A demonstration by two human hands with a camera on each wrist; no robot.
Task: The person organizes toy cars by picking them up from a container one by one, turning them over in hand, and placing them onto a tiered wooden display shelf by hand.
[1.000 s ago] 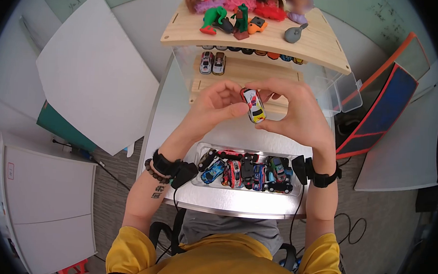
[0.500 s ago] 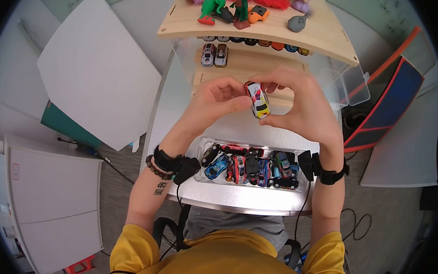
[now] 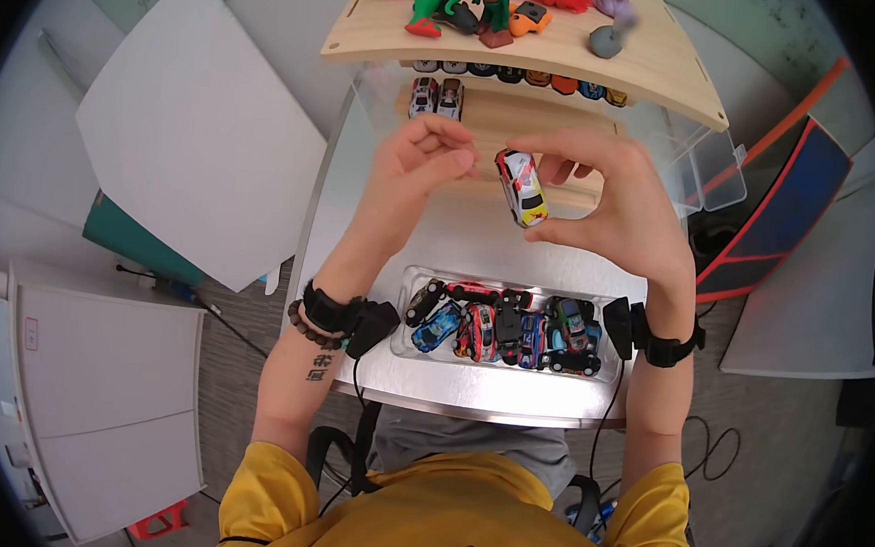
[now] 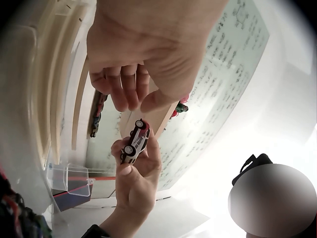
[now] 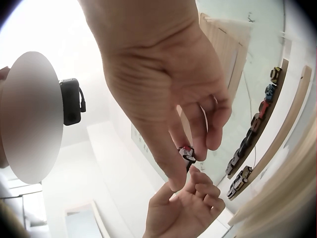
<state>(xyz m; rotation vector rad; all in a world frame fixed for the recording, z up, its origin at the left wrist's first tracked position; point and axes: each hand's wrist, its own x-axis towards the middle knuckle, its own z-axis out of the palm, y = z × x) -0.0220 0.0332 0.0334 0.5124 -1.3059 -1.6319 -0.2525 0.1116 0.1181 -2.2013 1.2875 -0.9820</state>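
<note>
A white, red and yellow toy car is pinched between the thumb and fingers of my right hand, held up above the table. My left hand is just to its left, apart from the car, with fingers loosely bent and nothing in them. In the left wrist view, the car shows its side and wheels. Most of it hides behind the right hand's fingers in the right wrist view. Below both hands, a clear tray holds several toy cars in a jumble.
Beyond the hands stands a tiered wooden shelf. Two toy cars are parked on its middle tier, and a row of cars stands higher. Figurines and dolls sit on top. A clear box is at the shelf's right.
My left hand has let go of the toy car and drawn away to the left. My right hand keeps hold of the car, which has shifted slightly right.
</note>
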